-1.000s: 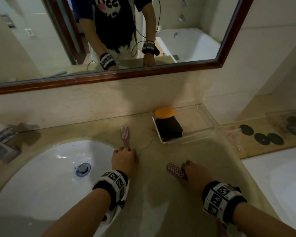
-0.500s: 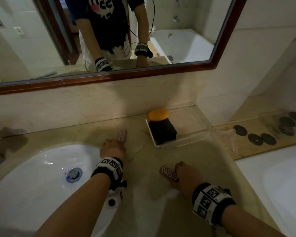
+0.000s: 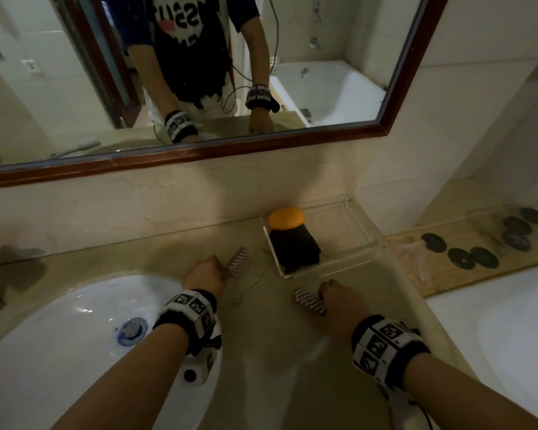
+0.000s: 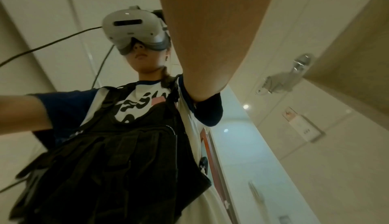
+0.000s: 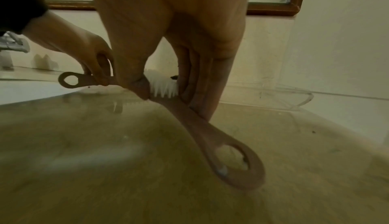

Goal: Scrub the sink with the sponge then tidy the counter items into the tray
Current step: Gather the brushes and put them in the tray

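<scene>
Pinching brushes: left hand (image 3: 203,274) brush (image 3: 237,261) head toward tray (image 3: 362,240); right hand (image 3: 339,301) brush (image 3: 308,301) head leftward.

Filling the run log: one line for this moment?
left hand: grips brush | right hand: grips brush | tray: sponge, soap

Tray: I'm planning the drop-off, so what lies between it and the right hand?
Head view: bare counter between the right hand and tray.

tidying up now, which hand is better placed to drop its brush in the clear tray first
Right. The right hand pinches its brush just in front of the tray; the left hand, with its own brush, sits farther away by the sink.
</scene>
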`<state>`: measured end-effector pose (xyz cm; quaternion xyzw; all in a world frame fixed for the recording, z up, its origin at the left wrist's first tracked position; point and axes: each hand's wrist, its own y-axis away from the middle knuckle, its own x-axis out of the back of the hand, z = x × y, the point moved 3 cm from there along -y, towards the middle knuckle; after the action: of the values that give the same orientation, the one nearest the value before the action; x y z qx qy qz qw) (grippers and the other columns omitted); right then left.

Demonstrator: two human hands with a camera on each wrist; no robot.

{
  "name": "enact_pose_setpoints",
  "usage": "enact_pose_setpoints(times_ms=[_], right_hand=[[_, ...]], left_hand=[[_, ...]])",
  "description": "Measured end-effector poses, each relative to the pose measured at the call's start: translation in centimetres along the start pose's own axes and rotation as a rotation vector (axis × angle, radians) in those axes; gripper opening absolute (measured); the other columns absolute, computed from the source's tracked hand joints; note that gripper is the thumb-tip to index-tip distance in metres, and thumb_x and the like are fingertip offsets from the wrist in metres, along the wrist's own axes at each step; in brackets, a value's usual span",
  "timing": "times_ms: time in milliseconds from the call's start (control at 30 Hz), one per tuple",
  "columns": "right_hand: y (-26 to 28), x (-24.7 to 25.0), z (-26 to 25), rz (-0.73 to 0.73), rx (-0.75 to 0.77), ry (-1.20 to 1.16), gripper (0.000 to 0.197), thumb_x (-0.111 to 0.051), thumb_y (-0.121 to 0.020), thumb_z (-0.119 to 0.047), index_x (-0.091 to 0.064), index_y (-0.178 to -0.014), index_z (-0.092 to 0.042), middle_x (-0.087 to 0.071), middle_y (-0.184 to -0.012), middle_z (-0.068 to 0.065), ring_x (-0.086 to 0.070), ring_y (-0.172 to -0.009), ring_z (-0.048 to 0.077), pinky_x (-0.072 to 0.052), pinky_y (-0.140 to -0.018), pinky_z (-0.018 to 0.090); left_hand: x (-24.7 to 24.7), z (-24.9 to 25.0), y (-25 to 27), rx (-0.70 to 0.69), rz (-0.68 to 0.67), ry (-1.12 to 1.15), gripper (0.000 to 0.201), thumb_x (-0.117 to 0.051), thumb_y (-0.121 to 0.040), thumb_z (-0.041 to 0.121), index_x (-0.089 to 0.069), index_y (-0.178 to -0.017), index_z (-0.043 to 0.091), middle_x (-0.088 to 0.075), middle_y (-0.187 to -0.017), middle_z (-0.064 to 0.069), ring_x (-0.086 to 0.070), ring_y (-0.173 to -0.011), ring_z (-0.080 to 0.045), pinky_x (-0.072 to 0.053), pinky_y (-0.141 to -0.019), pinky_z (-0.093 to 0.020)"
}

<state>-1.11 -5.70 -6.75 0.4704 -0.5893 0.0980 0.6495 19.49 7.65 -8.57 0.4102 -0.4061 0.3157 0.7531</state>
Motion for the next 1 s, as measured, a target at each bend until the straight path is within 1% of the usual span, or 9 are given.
enact_pose_setpoints(times_ms=[133,267,367,467,533,667,867,933,1000], right_hand=[[-0.2,2.8,1.6,0.099,-0.063,-0.133,0.042,-0.064,-0.082,-0.037,-0.055,-0.113,-0.009,-0.059,-0.115,0.010,-0.059,-0.103,0.026,-0.049,-0.084,0.034],[-1.0,7.4,4.2,0.249,-0.131,-0.251,0.025,-0.062,-0.082,-0.033,-0.055,-0.082,-0.010,-0.056,-0.080,0.008,-0.053,-0.075,0.024,-0.038,-0.060,0.027],[-2.7,10.1,6.4,0.297,-0.171,-0.291,0.030,-0.064,-0.081,-0.036,-0.064,-0.084,-0.006,-0.056,-0.078,0.009,-0.053,-0.074,0.024,-0.035,-0.058,0.025],[-4.8,11.4,8.0,0.276,-0.186,-0.333,0.037,-0.065,-0.081,-0.039,-0.069,-0.088,-0.004,-0.059,-0.075,0.008,-0.061,-0.078,0.026,-0.038,-0.063,0.025],[-6.3,11.8,8.7,0.241,-0.181,-0.377,0.035,-0.065,-0.081,-0.040,-0.067,-0.074,-0.006,-0.057,-0.067,0.008,-0.057,-0.068,0.023,-0.039,-0.061,0.026],[-9.9,12.3,9.7,0.188,-0.144,-0.415,0.050,-0.065,-0.082,-0.038,-0.043,-0.045,-0.012,-0.040,-0.046,0.003,-0.042,-0.045,0.015,-0.030,-0.044,0.024],[-13.7,13.0,10.2,0.122,-0.128,-0.418,0.045,-0.059,-0.088,-0.025,-0.035,-0.053,-0.014,-0.037,-0.057,0.001,-0.039,-0.051,0.014,-0.028,-0.045,0.022],[-14.4,13.0,9.8,0.087,-0.083,-0.360,0.033,-0.054,-0.092,-0.022,-0.049,-0.063,-0.006,-0.055,-0.072,0.008,-0.056,-0.072,0.026,-0.041,-0.058,0.028],[-14.9,13.1,9.5,0.067,-0.034,-0.332,0.028,-0.050,-0.094,-0.022,-0.064,-0.091,0.002,-0.066,-0.101,0.016,-0.062,-0.098,0.031,-0.051,-0.078,0.034]], left_hand=[[2.3,0.6,1.3,-0.089,0.129,0.124,0.030,-0.063,-0.088,0.029,-0.052,-0.113,0.018,-0.074,-0.093,-0.004,-0.068,-0.084,-0.024,-0.055,-0.072,-0.033],[3.6,4.2,2.8,-0.145,0.128,0.400,0.013,-0.064,-0.088,0.024,-0.052,-0.085,0.024,-0.066,-0.071,0.002,-0.060,-0.056,-0.021,-0.048,-0.045,-0.025],[2.5,8.3,2.0,-0.177,0.041,0.553,0.027,-0.069,-0.083,0.012,-0.057,-0.065,0.029,-0.069,-0.074,-0.006,-0.068,-0.070,-0.029,-0.060,-0.068,-0.043],[0.4,12.6,1.1,-0.150,-0.122,0.640,0.010,-0.066,-0.087,0.009,-0.072,-0.093,0.014,-0.070,-0.095,-0.012,-0.066,-0.085,-0.028,-0.059,-0.079,-0.039],[-1.5,15.2,0.3,-0.103,-0.200,0.672,0.023,-0.063,-0.089,0.003,-0.069,-0.110,0.007,-0.069,-0.104,-0.014,-0.066,-0.094,-0.030,-0.059,-0.083,-0.039],[-4.5,18.9,-0.9,-0.033,-0.257,0.671,0.030,-0.066,-0.086,0.001,-0.064,-0.116,0.003,-0.067,-0.113,-0.015,-0.065,-0.103,-0.033,-0.056,-0.092,-0.041],[-6.7,21.0,-2.9,0.066,-0.201,0.557,0.031,-0.068,-0.084,0.009,-0.064,-0.114,0.004,-0.066,-0.119,-0.016,-0.062,-0.110,-0.032,-0.053,-0.096,-0.039],[-7.2,21.3,-3.4,0.094,-0.211,0.517,0.026,-0.067,-0.086,0.009,-0.064,-0.111,0.004,-0.066,-0.117,-0.016,-0.062,-0.109,-0.032,-0.053,-0.095,-0.039],[-7.4,21.6,-3.8,0.103,-0.197,0.487,0.012,-0.065,-0.087,0.011,-0.066,-0.099,0.008,-0.066,-0.110,-0.016,-0.063,-0.103,-0.032,-0.054,-0.092,-0.040]])
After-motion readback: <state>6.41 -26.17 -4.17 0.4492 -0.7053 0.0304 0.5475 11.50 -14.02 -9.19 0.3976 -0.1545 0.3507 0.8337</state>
